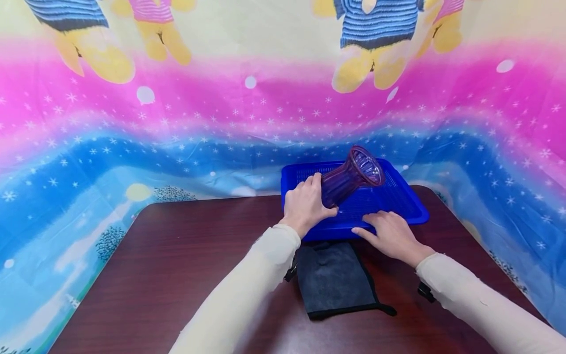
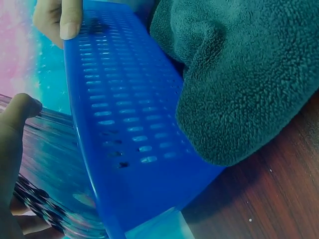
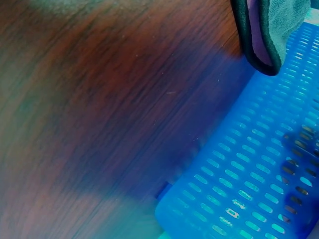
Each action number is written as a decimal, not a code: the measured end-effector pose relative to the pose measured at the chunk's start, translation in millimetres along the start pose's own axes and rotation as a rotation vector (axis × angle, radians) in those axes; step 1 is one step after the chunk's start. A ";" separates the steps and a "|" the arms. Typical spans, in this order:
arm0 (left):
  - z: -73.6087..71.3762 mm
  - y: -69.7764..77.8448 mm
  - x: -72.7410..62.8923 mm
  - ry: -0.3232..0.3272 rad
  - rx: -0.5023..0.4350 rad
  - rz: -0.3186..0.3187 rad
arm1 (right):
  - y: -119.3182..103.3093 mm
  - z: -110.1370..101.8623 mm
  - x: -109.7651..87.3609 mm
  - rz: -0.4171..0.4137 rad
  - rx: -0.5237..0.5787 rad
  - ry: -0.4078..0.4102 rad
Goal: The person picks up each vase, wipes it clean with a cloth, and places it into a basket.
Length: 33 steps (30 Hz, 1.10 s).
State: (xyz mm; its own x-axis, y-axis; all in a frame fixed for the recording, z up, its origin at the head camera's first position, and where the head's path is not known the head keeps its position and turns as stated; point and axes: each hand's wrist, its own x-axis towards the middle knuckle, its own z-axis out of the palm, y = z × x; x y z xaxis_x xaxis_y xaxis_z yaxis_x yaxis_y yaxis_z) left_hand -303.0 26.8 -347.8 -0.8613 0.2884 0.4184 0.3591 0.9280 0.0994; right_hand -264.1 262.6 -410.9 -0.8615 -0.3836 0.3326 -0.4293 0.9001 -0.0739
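A purple, see-through glass vase (image 1: 340, 182) with a flared, ribbed mouth lies tilted over the blue plastic basket (image 1: 417, 215), its mouth toward the far right. My left hand (image 1: 305, 205) grips the vase near its lower end, thumb on the near side. At the basket's near rim is my right hand (image 1: 393, 236), with its fingers over the inside and the thumb along the rim. In the left wrist view, that thumb pinches the rim of the slotted basket wall (image 2: 119, 99). Part of the vase's base is hidden by my left hand.
A dark grey cloth (image 1: 333, 280) with black edging and a small loop lies on the brown wooden table (image 1: 199, 255), just in front of the basket. Behind the table hangs a patterned pink and blue curtain (image 1: 247, 113).
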 end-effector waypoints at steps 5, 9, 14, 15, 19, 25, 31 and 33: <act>4.2 6.0 2.4 -0.033 0.032 0.007 | -0.1 0.6 0.0 0.000 -0.009 -0.007; 6.4 10.2 4.8 -0.069 0.064 0.011 | -0.1 1.1 0.5 0.007 -0.021 -0.019; 11.2 13.5 6.8 -0.101 0.095 0.005 | 0.1 1.1 0.9 0.013 -0.025 -0.037; 12.3 14.2 7.2 -0.101 0.098 0.006 | 0.2 0.9 0.9 0.015 -0.025 -0.038; 15.4 16.8 8.4 -0.086 0.106 0.012 | -0.3 0.2 1.0 0.014 -0.024 -0.028; 17.8 19.4 8.1 -0.092 0.117 -0.001 | -1.0 -0.5 0.7 0.001 -0.024 -0.011; 23.0 17.5 5.4 -0.112 0.122 -0.031 | -1.5 -0.6 0.8 0.017 -0.014 -0.021; 25.5 16.6 4.7 -0.113 0.119 -0.039 | -1.6 -0.7 0.8 0.022 -0.011 -0.022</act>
State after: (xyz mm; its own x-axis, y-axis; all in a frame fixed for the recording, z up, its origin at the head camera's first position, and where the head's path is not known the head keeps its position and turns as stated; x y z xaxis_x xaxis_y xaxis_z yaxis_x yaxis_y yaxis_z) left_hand -310.3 49.6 -367.1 -0.9111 0.2700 0.3116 0.2850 0.9585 0.0028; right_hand -263.9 261.0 -409.8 -0.8765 -0.3682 0.3101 -0.4075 0.9105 -0.0708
